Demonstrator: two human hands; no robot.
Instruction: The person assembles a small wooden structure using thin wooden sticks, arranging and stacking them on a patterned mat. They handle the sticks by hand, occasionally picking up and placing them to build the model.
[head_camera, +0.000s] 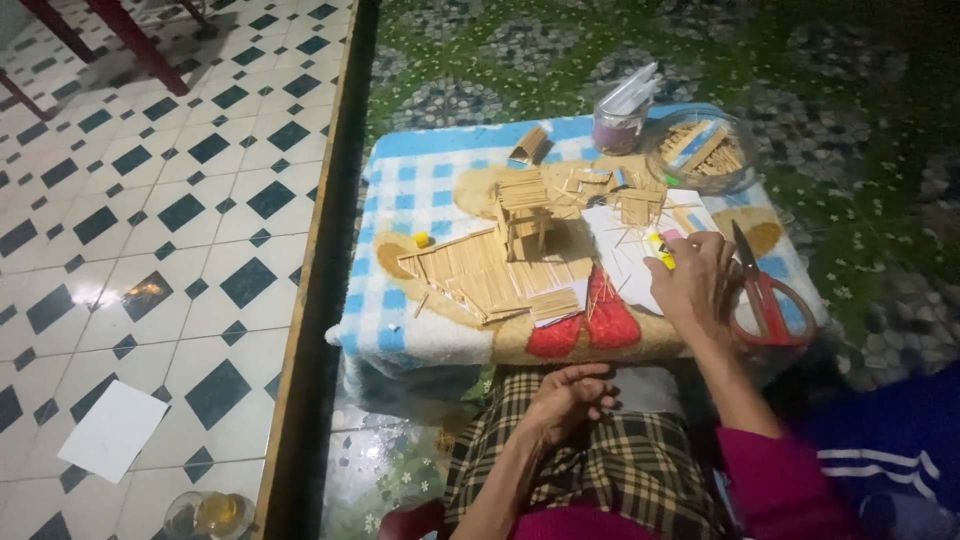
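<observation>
The right hand (695, 280) rests on the white paper (625, 250), fingers curled on a small yellow-and-pink piece (664, 245). The stick house (500, 262) lies just left of it, its base running left-right. The left hand (570, 395) lies loose and empty in the lap, farther off.

One head-worn view, looking steeply down and forward

The scene is seen from above the lap; the stool (440, 345) is held at centre, near the lens; the right hand (695, 285) and left hand (570, 395) are caught in the lower half; tiled floor (150, 230) fills the left; no second view is given.
</observation>
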